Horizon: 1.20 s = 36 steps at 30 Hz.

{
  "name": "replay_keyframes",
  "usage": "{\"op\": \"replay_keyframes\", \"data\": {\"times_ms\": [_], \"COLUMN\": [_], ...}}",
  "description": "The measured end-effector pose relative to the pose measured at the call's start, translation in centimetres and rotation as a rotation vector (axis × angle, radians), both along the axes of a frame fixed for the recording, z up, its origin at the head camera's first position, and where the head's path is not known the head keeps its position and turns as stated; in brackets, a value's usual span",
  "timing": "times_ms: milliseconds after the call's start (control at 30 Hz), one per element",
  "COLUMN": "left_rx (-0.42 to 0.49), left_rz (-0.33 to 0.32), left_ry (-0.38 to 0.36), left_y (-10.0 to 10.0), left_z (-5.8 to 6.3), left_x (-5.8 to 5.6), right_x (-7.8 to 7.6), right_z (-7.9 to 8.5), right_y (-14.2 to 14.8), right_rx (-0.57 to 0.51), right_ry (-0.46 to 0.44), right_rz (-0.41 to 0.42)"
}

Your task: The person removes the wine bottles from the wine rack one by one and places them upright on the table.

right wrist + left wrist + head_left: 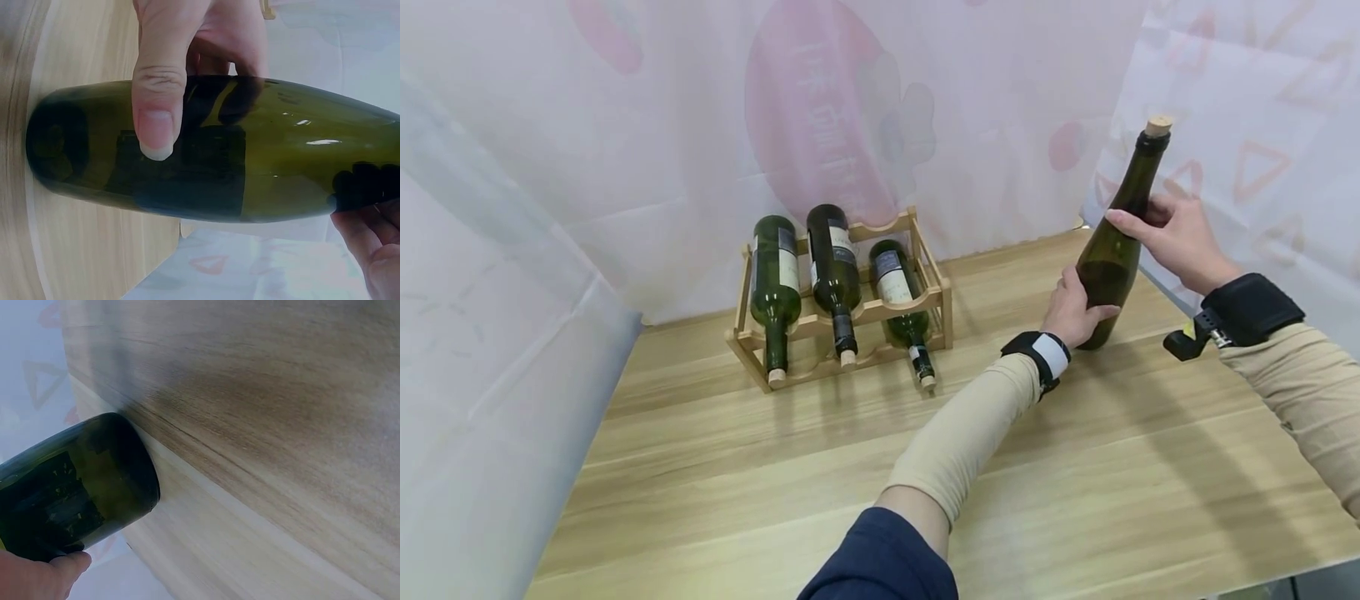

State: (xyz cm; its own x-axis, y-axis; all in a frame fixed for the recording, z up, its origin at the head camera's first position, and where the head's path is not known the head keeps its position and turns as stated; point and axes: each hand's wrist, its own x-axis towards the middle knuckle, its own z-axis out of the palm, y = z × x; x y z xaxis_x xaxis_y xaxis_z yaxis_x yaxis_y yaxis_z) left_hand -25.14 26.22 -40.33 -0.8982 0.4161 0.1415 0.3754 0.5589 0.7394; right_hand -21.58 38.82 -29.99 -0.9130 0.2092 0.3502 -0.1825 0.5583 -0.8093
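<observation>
A green glass wine bottle [1108, 254] with a cork [1158, 126] in its neck stands on the right part of the table, leaning slightly right. My left hand [1070, 310] grips its lower body, thumb across the near side. Higher up, my right hand [1180, 242] holds the bottle at the shoulder between thumb and fingers. In the left wrist view the base of the bottle [112, 469] is right at the wood surface. A dark label patch shows through the glass of the bottle [275, 162] in the right wrist view, with the left thumb [156, 119] over it.
Left of my hands stands a two-tier wooden wine rack [947, 321]. Corked bottles lie in it, necks toward me: a left bottle [767, 275], a middle bottle [835, 271] and a lower right bottle [895, 283]. Printed cloth [1000, 125] hangs behind the table [715, 500] and along both sides.
</observation>
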Motion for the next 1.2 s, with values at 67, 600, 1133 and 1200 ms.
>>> {"op": "replay_keyframes", "data": {"times_ms": [67, 600, 1133, 1200], "left_rx": [-0.003, -0.015, -0.024, -0.029], "left_rz": [-0.001, -0.004, -0.065, -0.080], "left_ry": [0.007, 0.057, 0.001, -0.007], "left_y": [-0.1, -0.2, -1.6, -2.2], "left_z": [0.2, -0.2, -0.2, 0.4], "left_x": [0.1, 0.0, 0.1, 0.3], "right_x": [0.0, 0.4, 0.9, 1.2], "right_z": [0.0, -0.1, -0.5, -0.2], "right_y": [0.0, -0.2, -0.8, -0.8], "right_rx": [-0.007, -0.041, 0.174, 0.199], "right_ry": [0.004, 0.010, -0.077, -0.108], "right_rz": [-0.001, 0.003, 0.033, 0.044]}}
